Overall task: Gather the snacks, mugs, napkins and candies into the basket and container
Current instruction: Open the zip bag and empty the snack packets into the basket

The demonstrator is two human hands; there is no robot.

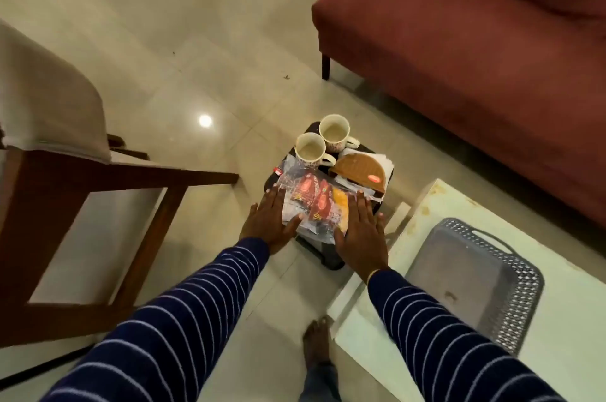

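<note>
Two flat hands, left hand (269,221), right hand (360,231), snack packets (314,208) between

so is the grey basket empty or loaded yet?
Empty: the grey basket on the white table shows only its bare floor; the mugs stand outside it.

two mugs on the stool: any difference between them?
Position: the far mug stands nearer the red sofa; the near mug stands beside the clear snack bag. Handles: the near mug's shows fully, pointing right toward the brown semicircular box; the far mug's is partly cut off behind that box. Shared: both upright, white, patterned outside, pale inside, apparently equal in size.
</note>
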